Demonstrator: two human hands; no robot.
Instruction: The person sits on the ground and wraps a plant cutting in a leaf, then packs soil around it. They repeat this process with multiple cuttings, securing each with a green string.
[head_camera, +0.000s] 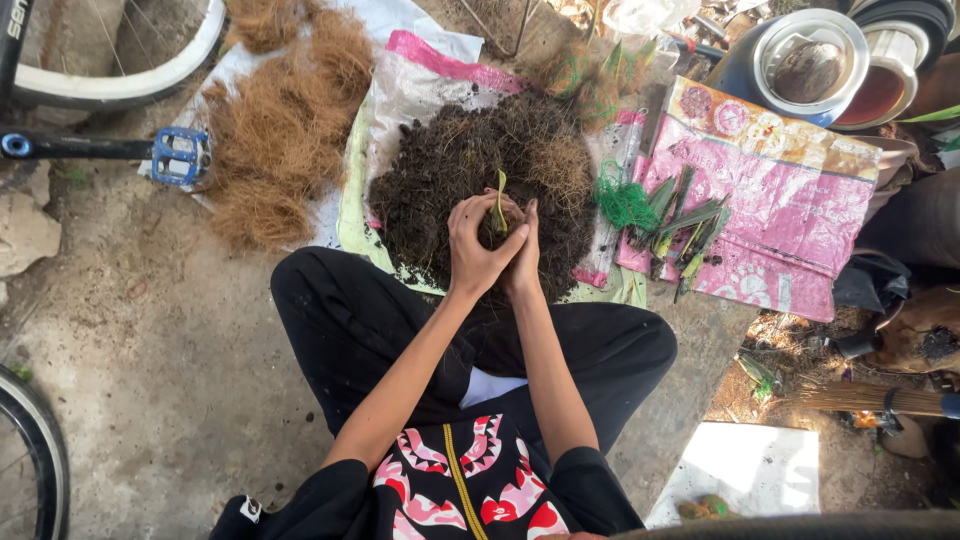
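Seedling (500, 200) clasped by 2 hands (495, 245) (fingers curled).

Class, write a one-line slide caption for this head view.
Both hands cup a green seedling over dark soil.

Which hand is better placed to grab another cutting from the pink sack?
Right, probably. The right hand is nearer the cuttings on the pink sack; the left hand sits farther, cupping the seedling.
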